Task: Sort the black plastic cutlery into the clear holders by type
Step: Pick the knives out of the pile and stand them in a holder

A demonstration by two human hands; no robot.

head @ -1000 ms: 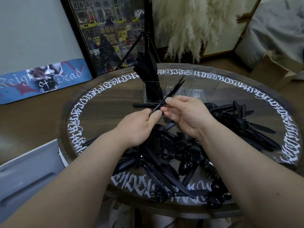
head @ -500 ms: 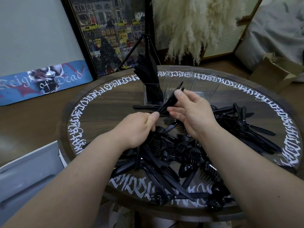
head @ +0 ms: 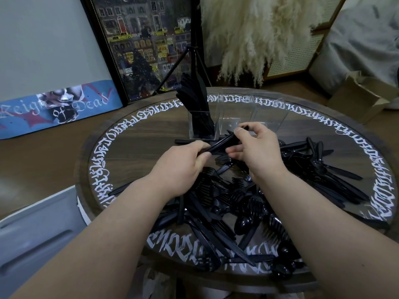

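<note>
A round wooden table (head: 138,152) with white lettering around its rim fills most of the view. Across its near and right parts sprawls a loose pile of black plastic cutlery (head: 241,203) — forks, spoons and knives tangled together. At the far side stand the clear holders (head: 235,117) in a row; the leftmost holder (head: 201,126) is packed with upright black knives, while the others look empty, though their clear walls make that hard to judge. Above the pile, just in front of the holders, the left hand (head: 183,167) has its fingers curled round the near end of a small bundle of black pieces (head: 222,143), held slanting up toward the right. The right hand (head: 257,152) pinches the bundle's far end between thumb and forefinger, its remaining fingers loosely bent beneath.
</note>
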